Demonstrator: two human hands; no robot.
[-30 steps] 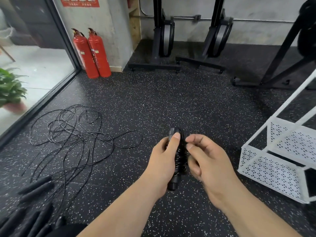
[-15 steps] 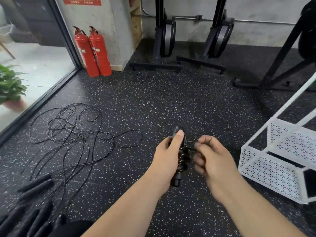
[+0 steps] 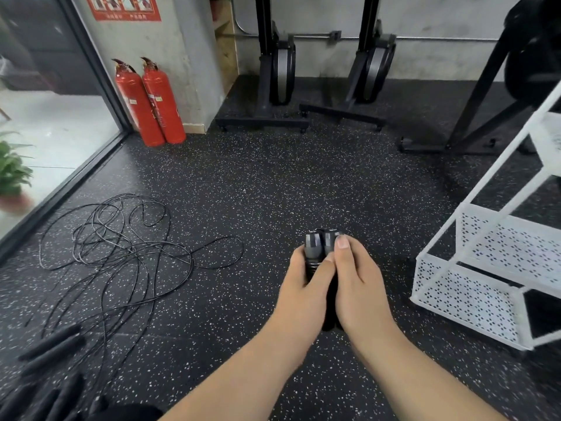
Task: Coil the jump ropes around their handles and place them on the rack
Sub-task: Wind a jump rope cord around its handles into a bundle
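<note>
Black jump-rope handles (image 3: 321, 244) | right hand (image 3: 359, 288) quit winding, now clasps them with left hand (image 3: 303, 288) | coil looks done, white rack (image 3: 469, 302) next

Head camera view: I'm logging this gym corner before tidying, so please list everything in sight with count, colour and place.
Paired jump-rope handles: two, black, side by side between both hands.
Loose thin jump-rope cords: tangled, uncountable, black, floor left.
Long stick-shaped handles: several, black, floor bottom left.
Cylindrical fire extinguishers: two, red, against the pillar.
Perforated metal rack: one, white, right.
Upright exercise machines: two, black, back wall.
Potted plant: one, green, behind the glass, left.
Left hand: one, gripping the handles.
Right hand: one, gripping the handles.
</note>
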